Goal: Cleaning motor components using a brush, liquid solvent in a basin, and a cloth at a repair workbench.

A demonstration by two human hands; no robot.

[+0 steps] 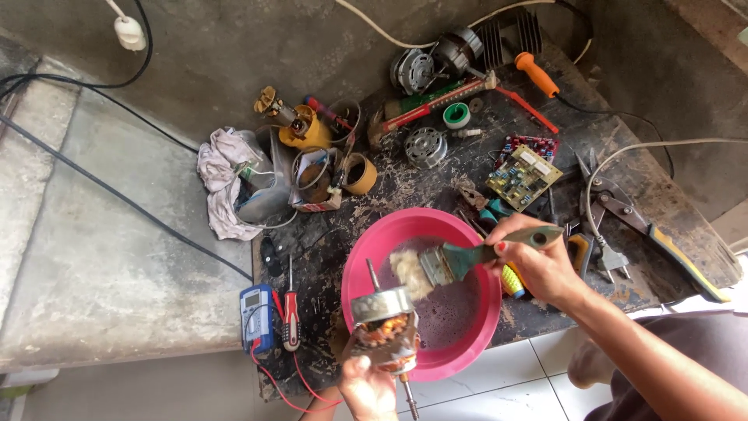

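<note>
Left hand (368,390): clenched round the base of a small electric motor with copper windings and steel shaft (383,327), held upright above the near rim of a round pink plastic basin (467,234) with some liquid in it. Right hand (538,265): grasping the green handle of a flat bristle paintbrush (444,263), bristles touching the motor's top. Dark, worn wooden bench (436,175): green circuit board (523,177); blue multimeter with red leads (255,316) beside a red-handled screwdriver (291,312); white crumpled rag (222,175).
</note>
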